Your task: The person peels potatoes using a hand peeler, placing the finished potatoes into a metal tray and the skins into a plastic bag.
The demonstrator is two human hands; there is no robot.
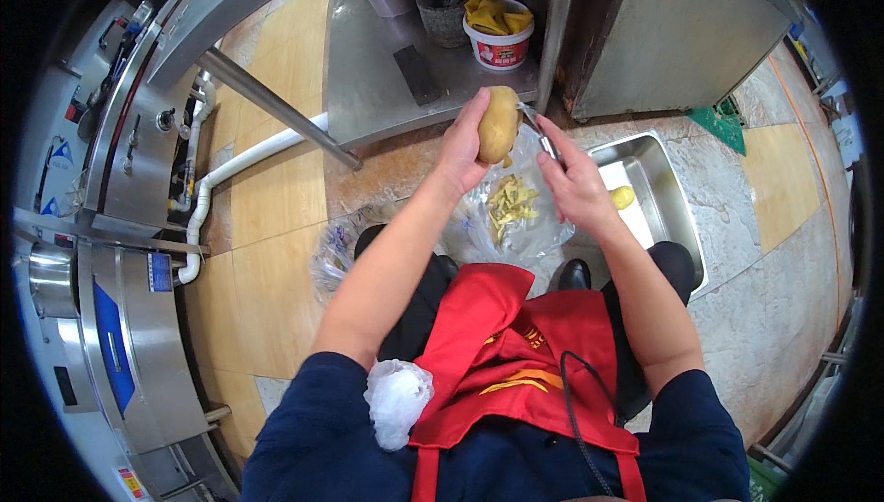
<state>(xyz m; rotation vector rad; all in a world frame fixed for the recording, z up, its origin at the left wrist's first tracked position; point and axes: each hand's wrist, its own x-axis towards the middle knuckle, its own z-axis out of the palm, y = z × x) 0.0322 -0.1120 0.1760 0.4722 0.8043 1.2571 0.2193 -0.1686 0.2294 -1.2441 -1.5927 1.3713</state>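
Observation:
My left hand (464, 145) grips a large unpeeled-looking potato (498, 125), holding it up in front of me. A metal-handled peeler (547, 145) is in my right hand (574, 181), its head at the potato's upper right side. Beneath both hands, a heap of potato peelings (512, 208) lies on a clear plastic bag (547, 236) spread on the floor. To the right stands a deep stainless steel pan (680, 215), with a yellow peeled potato (622, 197) inside. Another clear plastic bag (333, 251) sits by my left leg, its contents unclear.
Ahead, a low steel shelf (373, 98) holds a stone mortar (444, 15) and a white tub (503, 50) with yellow pieces. A slanting metal table leg (276, 105) and a white drainpipe (248, 165) are at the left. A steel cabinet (673, 32) stands at upper right.

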